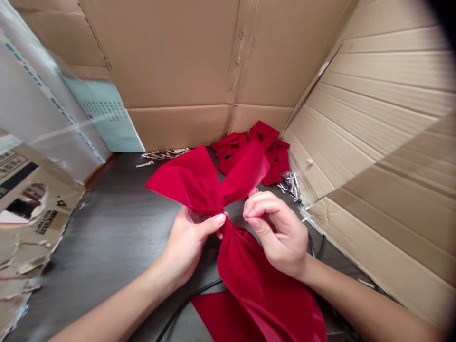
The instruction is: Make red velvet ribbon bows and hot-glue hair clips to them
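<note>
Cardboard walls (178,61), left grip (187,244) pinching velvety red bow (192,183), right grip (280,232) curled, hold unclear

Bow (213,190) sits between the hands: knot pinched by left hand (187,244), right hand (278,232) just right of the knot. Loops fan out behind the hands, tail runs down in front. Fabric pile (270,152) behind right hand, on bench (114,237). Clips (164,154) behind left hand, against cardboard wall (178,61). Cardboard sheet (384,142) leans right of the hands. Torn box (28,213) far left. Cable (185,299) under the wrists.
</note>
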A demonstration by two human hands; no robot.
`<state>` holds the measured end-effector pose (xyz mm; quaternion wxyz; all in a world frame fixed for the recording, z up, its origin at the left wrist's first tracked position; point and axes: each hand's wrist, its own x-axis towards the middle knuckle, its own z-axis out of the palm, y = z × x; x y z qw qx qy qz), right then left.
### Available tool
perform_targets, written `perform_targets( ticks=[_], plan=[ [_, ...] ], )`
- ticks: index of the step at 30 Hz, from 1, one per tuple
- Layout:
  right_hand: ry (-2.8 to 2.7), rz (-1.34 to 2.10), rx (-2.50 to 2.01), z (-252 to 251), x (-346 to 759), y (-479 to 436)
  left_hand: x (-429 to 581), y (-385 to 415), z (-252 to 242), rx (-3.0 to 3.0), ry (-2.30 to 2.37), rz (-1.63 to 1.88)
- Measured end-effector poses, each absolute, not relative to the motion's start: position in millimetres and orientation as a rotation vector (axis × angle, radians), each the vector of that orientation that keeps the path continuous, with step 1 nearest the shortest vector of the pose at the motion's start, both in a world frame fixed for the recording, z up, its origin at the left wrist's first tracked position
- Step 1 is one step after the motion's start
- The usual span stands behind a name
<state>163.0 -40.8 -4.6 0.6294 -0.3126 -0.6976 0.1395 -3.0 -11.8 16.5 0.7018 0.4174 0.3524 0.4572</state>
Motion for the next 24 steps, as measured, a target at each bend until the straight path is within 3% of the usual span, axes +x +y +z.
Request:
perform_targets(
  ticks=[15,24],
  plan=[
    [-1.574,0.43,-0.973,-11.8,170.5,-33.7,-4.2,-9.3,8.9,1.032,0.804,0.956],
    [-1.742,0.532,-0.908,-10.0,168.0,-35.3,-4.7,-10.6,8.3,1.061,0.794,0.937]
  ],
)
